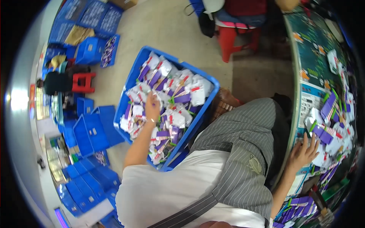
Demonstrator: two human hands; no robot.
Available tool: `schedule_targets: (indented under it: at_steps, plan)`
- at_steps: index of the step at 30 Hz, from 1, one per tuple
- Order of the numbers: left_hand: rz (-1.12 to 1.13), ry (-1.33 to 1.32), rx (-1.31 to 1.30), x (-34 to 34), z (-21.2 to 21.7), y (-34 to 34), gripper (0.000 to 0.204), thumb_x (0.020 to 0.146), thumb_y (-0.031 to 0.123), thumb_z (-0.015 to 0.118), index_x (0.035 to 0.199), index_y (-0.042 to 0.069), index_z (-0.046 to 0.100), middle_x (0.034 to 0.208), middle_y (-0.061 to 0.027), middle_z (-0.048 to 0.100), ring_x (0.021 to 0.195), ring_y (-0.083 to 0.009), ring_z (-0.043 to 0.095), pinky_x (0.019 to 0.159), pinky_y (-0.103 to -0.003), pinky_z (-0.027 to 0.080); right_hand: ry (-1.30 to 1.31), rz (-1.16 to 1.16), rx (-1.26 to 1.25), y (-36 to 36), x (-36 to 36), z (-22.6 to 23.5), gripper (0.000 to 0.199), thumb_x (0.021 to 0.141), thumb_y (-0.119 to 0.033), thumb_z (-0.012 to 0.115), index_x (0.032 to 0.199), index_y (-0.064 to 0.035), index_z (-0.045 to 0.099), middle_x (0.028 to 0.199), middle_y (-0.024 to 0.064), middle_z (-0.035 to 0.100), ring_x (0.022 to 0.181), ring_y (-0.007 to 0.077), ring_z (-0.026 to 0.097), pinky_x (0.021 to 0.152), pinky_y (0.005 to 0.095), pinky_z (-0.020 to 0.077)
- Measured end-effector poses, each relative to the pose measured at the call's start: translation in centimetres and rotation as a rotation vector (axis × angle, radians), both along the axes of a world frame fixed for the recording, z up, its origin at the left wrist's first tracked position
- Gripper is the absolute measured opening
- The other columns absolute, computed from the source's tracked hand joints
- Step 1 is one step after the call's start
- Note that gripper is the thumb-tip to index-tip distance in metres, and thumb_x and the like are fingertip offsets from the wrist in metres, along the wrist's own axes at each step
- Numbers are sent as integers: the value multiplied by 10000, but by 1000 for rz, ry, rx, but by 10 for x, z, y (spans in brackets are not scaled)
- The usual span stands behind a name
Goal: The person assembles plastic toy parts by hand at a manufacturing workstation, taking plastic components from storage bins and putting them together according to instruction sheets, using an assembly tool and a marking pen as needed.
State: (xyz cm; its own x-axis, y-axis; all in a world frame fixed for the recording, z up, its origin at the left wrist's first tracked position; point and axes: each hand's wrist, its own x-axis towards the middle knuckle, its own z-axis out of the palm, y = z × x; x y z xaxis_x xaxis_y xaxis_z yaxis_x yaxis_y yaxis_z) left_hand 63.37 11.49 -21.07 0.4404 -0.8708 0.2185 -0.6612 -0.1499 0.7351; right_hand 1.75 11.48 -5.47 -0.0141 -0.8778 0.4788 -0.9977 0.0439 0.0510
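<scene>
Packets (176,119), white with purple panels and red marks, lie heaped in a blue tub (199,71) at 11 o'clock, the clock being read from the bottom centre of the view. Left hand (153,107) reaches into the heap; whether its fingers grip a packet cannot be determined. Right hand (303,154), at 2 o'clock, shows fingers spread at the edge of a second pile (334,146) on the bench (315,68); no grip is evident.

Handling, as judged: single packets look light and soft, with slick film liable to slide; contents may crush. The purple panel appears stiffer and offers the better pinch.

Further off, blue crates (91,131) stand at 10 o'clock, a red stool (83,81) beyond them. Another red stool (225,45), at 12 o'clock, bears a seated person (245,7), partly cut off.

Not verifiable: left fingertips, the heap's lower layers, packet contents, and the bench's far side, lost in the dark rim.
</scene>
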Motion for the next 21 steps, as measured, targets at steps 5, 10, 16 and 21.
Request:
schedule_targets:
  at_steps: [5, 10, 16, 21]
  plan:
    - [8, 129, 411, -65, -9, 127, 993, 677, 339, 767, 1416, 30, 179, 1296, -219, 390, 1165, -318, 436, 950, -396, 384, 1, 51, -55, -1, -3, -6, 327, 827, -106, 572, 1151, -147, 589, 1298, 71, 495, 1239, 325, 389, 1016, 502, 247]
    - [-253, -324, 914, -63, 5, 113, 1179, 579, 615, 727, 1416, 15, 153, 1332, -260, 357, 1232, -375, 379, 991, -435, 342, -27, 110, -71, 2, -5, -2, 307, 827, -70, 560, 1127, -123, 595, 1279, 85, 501, 1229, 343, 387, 1013, 456, 301]
    - [-365, 48, 1153, -46, 16, 95, 1170, 514, 520, 818, 1369, -8, 219, 1157, -223, 553, 1076, -339, 550, 925, -374, 421, -98, 83, -30, 5, 0, 0, 281, 823, -38, 559, 1089, -112, 610, 1260, 91, 500, 1233, 352, 370, 1011, 449, 315]
    - [-266, 209, 1032, -42, 2, 95, 1157, 500, 429, 857, 1355, -22, 222, 1225, -207, 509, 1121, -285, 522, 950, -332, 403, -126, 93, -33, 5, -3, -1, 287, 817, -22, 562, 1090, -99, 607, 1259, 95, 495, 1240, 346, 357, 1021, 445, 301]
